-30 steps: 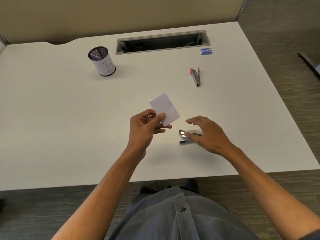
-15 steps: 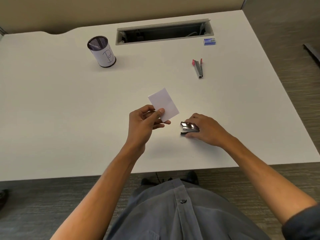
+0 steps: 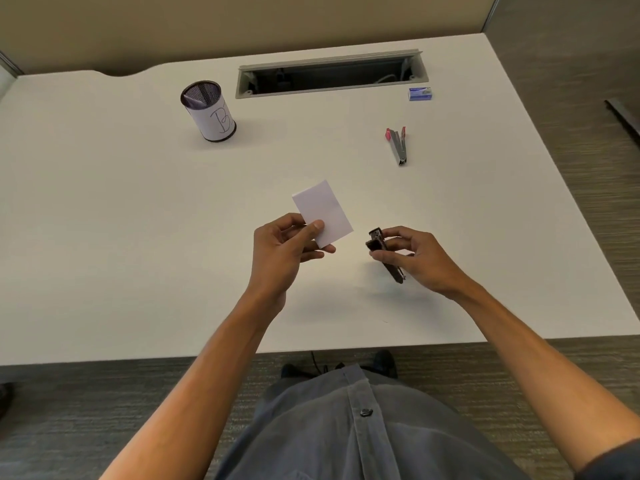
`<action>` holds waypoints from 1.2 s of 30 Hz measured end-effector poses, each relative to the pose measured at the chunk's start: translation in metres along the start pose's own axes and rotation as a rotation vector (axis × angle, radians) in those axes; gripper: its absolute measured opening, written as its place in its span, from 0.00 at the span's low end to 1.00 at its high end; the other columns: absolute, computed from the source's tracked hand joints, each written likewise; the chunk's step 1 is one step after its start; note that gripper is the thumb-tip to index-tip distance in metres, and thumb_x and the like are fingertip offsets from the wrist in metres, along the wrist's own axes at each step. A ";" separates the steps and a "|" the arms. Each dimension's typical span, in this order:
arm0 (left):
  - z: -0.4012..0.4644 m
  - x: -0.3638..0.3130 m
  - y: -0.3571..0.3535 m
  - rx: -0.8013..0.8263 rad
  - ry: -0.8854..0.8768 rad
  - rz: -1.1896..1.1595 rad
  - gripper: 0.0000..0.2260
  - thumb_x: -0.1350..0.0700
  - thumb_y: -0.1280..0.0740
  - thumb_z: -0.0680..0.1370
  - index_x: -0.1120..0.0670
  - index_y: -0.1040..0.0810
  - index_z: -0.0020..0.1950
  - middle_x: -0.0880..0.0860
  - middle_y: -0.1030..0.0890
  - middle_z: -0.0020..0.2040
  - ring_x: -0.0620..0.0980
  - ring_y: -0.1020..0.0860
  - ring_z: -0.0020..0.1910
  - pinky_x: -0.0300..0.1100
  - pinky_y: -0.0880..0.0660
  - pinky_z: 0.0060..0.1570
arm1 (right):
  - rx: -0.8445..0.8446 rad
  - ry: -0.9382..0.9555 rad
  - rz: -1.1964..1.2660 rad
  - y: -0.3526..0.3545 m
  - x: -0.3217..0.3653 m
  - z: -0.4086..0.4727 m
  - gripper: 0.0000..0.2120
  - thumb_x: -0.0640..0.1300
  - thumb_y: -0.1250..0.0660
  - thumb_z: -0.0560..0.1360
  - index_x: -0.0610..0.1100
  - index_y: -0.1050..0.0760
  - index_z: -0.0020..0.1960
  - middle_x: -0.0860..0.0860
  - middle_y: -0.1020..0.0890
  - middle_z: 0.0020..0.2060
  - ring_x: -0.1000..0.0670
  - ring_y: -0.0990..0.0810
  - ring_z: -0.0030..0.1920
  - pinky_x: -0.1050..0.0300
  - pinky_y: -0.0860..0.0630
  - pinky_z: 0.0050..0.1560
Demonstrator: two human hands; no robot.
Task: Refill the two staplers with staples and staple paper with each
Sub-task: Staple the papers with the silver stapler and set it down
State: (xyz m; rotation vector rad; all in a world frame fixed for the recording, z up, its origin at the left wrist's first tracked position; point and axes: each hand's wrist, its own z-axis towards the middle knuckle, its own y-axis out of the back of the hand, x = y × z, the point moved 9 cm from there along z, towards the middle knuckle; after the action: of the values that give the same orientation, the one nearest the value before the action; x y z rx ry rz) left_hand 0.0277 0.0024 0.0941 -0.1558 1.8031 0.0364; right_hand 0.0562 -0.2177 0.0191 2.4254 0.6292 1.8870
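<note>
My left hand (image 3: 282,252) pinches a small white slip of paper (image 3: 323,211) by its lower corner, holding it up above the white desk (image 3: 121,237). Just to its right, my right hand (image 3: 417,259) grips a small dark stapler (image 3: 378,245), lifted off the desk with its mouth pointing toward the paper. A gap separates the stapler from the paper. A second stapler (image 3: 398,145), silver with red ends, lies farther back on the right. A small blue staple box (image 3: 420,94) sits near the desk's back right.
A black mesh pen cup (image 3: 209,112) wrapped in white paper stands at the back left. A long open cable slot (image 3: 330,76) runs along the back of the desk. The desk's front edge is close to my body; carpet lies to the right.
My right hand closed round the dark stapler on the desk and lifted it, turning its mouth toward the paper. My left hand kept the paper up.
</note>
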 end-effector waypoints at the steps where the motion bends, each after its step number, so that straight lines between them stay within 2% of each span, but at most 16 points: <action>1: 0.001 -0.001 0.000 -0.002 -0.003 0.003 0.04 0.61 0.31 0.78 0.61 0.19 0.50 0.56 0.15 0.40 0.55 0.15 0.38 0.40 0.21 0.39 | 0.006 0.006 0.058 -0.001 0.002 -0.001 0.16 0.49 0.27 0.72 0.48 0.22 0.59 0.52 0.14 0.46 0.55 0.18 0.51 0.57 0.27 0.56; 2: 0.001 -0.002 0.000 -0.004 -0.008 0.005 0.04 0.61 0.31 0.78 0.61 0.19 0.50 0.56 0.15 0.40 0.55 0.16 0.37 0.40 0.21 0.39 | 0.012 0.012 0.114 -0.002 0.004 -0.002 0.15 0.49 0.28 0.73 0.47 0.21 0.58 0.52 0.14 0.46 0.55 0.18 0.50 0.56 0.28 0.58; 5: 0.002 -0.005 0.000 -0.001 -0.019 0.008 0.04 0.61 0.31 0.78 0.61 0.19 0.50 0.56 0.16 0.40 0.54 0.16 0.37 0.40 0.21 0.39 | 0.031 -0.001 0.264 -0.004 0.009 -0.005 0.09 0.48 0.35 0.79 0.43 0.21 0.53 0.50 0.18 0.44 0.54 0.22 0.48 0.56 0.28 0.54; 7: 0.003 -0.006 -0.001 0.002 -0.023 0.010 0.04 0.61 0.31 0.78 0.61 0.19 0.49 0.56 0.16 0.39 0.54 0.16 0.36 0.40 0.21 0.39 | 0.061 -0.020 0.398 -0.007 0.011 -0.006 0.12 0.51 0.38 0.79 0.43 0.23 0.53 0.49 0.20 0.44 0.52 0.22 0.49 0.55 0.26 0.53; 10: 0.003 -0.008 -0.002 0.006 -0.031 0.017 0.04 0.61 0.32 0.78 0.62 0.19 0.49 0.56 0.16 0.39 0.53 0.17 0.35 0.40 0.21 0.38 | 0.122 -0.046 0.595 -0.013 0.018 -0.009 0.19 0.52 0.41 0.77 0.41 0.25 0.60 0.49 0.22 0.43 0.50 0.23 0.44 0.57 0.25 0.45; 15: 0.004 -0.009 -0.004 0.014 -0.039 0.030 0.04 0.61 0.32 0.78 0.62 0.19 0.50 0.55 0.17 0.39 0.53 0.17 0.34 0.38 0.23 0.36 | 0.206 -0.103 0.774 -0.022 0.029 -0.013 0.21 0.51 0.46 0.77 0.41 0.24 0.61 0.50 0.28 0.37 0.52 0.32 0.33 0.60 0.34 0.34; 18: 0.005 -0.010 -0.004 0.017 -0.044 0.037 0.05 0.61 0.32 0.78 0.62 0.19 0.51 0.54 0.17 0.38 0.52 0.17 0.33 0.38 0.23 0.36 | 0.209 -0.110 0.783 -0.022 0.033 -0.014 0.23 0.53 0.47 0.76 0.41 0.23 0.60 0.50 0.30 0.35 0.52 0.36 0.31 0.59 0.40 0.32; 22: 0.005 -0.010 -0.007 0.021 -0.049 0.046 0.05 0.62 0.32 0.78 0.61 0.19 0.51 0.54 0.16 0.39 0.53 0.17 0.33 0.39 0.22 0.36 | 0.189 -0.147 0.799 -0.020 0.032 -0.015 0.27 0.58 0.47 0.77 0.41 0.21 0.60 0.51 0.31 0.33 0.52 0.41 0.30 0.56 0.46 0.34; 26: 0.006 -0.011 -0.009 0.032 -0.053 0.040 0.04 0.62 0.32 0.78 0.61 0.19 0.50 0.53 0.16 0.38 0.53 0.17 0.33 0.39 0.22 0.36 | 0.173 -0.146 0.765 -0.017 0.034 -0.015 0.25 0.58 0.49 0.80 0.42 0.23 0.60 0.51 0.30 0.35 0.53 0.38 0.28 0.60 0.42 0.30; 31: 0.007 -0.015 -0.013 0.053 -0.066 0.040 0.04 0.62 0.32 0.78 0.60 0.19 0.50 0.53 0.16 0.38 0.52 0.17 0.33 0.39 0.22 0.36 | 0.123 -0.134 0.727 -0.014 0.039 -0.018 0.19 0.57 0.42 0.77 0.46 0.25 0.58 0.47 0.20 0.44 0.51 0.29 0.28 0.63 0.35 0.25; 36: 0.007 -0.019 -0.017 0.111 -0.091 0.086 0.05 0.61 0.33 0.79 0.60 0.19 0.51 0.55 0.16 0.40 0.54 0.18 0.32 0.44 0.20 0.39 | 0.017 -0.115 0.586 -0.008 0.042 -0.018 0.14 0.54 0.34 0.73 0.46 0.29 0.52 0.46 0.20 0.40 0.51 0.32 0.27 0.62 0.40 0.26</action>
State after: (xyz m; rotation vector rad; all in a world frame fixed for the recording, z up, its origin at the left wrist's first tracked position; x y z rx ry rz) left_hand 0.0406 -0.0126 0.1121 0.0023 1.7155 0.0043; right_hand 0.0449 -0.2011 0.0615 2.9294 -0.0928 1.8690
